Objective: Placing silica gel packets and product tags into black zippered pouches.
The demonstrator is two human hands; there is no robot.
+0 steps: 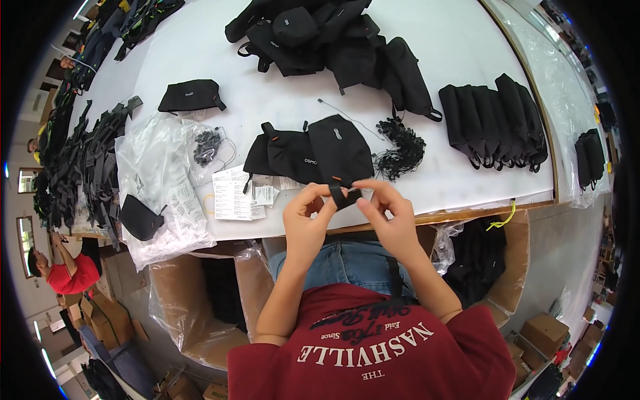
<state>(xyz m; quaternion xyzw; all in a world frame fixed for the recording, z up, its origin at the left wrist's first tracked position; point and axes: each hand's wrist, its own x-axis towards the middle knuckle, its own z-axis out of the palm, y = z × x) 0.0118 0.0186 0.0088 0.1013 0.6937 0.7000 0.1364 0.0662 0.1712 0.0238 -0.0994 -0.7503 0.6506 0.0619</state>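
A small black fabric piece [348,199] is at the near edge of the white table [253,93], pinched from both sides. The left hand [310,207] grips its left end between thumb and fingers; the right hand [387,210] is at its right end, fingertips close together. Whether the piece joins the black pouch [340,150] just beyond cannot be told. Handling it well likely means keeping a light, even hold, one hand steadying while the other works, with the fabric flat and untwisted. A second pouch [275,157] lies just left, printed papers [232,195] nearer left. A bundle of black cords [400,148] sits right of the pouches; their loose strands could snag, so working clear of them seems wise.
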